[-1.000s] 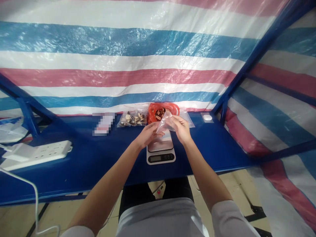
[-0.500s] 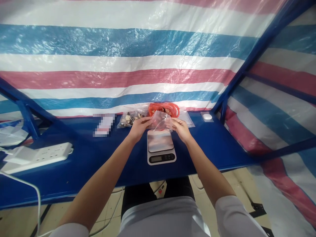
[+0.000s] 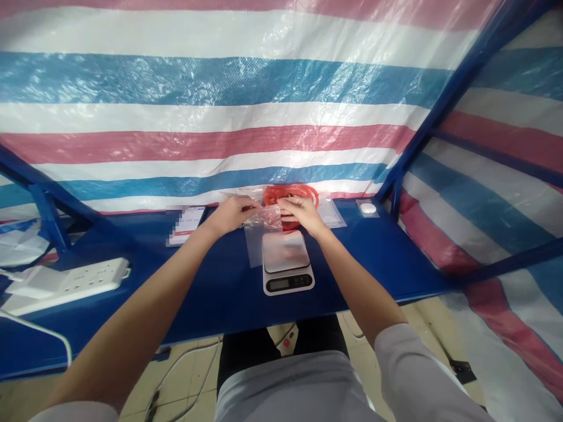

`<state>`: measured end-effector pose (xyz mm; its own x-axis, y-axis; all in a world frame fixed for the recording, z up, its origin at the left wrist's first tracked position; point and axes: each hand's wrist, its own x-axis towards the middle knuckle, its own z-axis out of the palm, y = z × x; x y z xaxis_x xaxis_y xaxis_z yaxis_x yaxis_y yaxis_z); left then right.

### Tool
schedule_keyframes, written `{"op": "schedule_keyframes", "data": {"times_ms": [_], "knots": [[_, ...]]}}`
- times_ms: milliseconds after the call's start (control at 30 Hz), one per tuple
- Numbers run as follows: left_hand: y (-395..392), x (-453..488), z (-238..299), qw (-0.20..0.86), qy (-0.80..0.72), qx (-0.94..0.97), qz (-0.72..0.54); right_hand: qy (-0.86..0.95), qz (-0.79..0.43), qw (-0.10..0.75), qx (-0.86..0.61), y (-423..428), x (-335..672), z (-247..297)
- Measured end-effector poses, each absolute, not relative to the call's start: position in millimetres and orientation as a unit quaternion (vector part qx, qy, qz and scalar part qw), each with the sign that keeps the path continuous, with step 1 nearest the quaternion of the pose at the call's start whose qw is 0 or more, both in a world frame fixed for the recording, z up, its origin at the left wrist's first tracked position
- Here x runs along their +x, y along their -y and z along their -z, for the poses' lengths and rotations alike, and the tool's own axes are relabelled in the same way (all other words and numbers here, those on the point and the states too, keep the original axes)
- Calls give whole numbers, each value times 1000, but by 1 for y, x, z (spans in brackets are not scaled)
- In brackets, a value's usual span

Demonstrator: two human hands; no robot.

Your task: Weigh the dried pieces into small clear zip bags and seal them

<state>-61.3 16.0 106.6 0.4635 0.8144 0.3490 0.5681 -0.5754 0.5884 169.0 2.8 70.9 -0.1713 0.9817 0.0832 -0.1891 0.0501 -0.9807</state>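
Note:
A clear plastic bag (image 3: pixel 260 237) hangs between my hands, its lower part beside the scale's left edge. My left hand (image 3: pixel 233 214) pinches the bag's upper left edge. At its upper right edge is my right hand (image 3: pixel 304 214), with the fingertips closed on the plastic and the other fingers stretched out. Below the hands stands a white kitchen scale (image 3: pixel 288 282) with a shiny plate and nothing on it. Behind my right hand lies an open red plastic bag (image 3: pixel 292 191), its contents mostly hidden. Another clear bag (image 3: pixel 251 192) sits behind my left hand, largely covered.
A phone (image 3: pixel 192 223), partly blurred, lies to the left on the blue table (image 3: pixel 176 293). Farther left is a white power strip (image 3: pixel 94 278) with a plug and cable. Flat clear bags (image 3: pixel 331 212) and a small white round item (image 3: pixel 368 208) lie at the right.
Both hands have shifted left, and the clear bag has moved from above the scale to its left side, now hanging down. My left hand now covers the bag of dark and pale pieces.

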Motion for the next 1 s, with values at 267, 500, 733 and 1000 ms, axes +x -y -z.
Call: {"op": "schedule_keyframes", "data": {"times_ms": [267,500,733,1000], "knots": [[-36,-62,-104,175,-380,874,-246,600,-487,490,-403,-15,157,-53],[-28,-56,-69,15,-366,880,-304,625,-376,507,-459,-26,158,-21],[-14,-46,-49,46,-334,898,-283,575,-394,533,-479,-24,158,-11],[-15,-30,-39,231,-508,729,-395,595,-418,521,-447,-9,157,-13]]}}
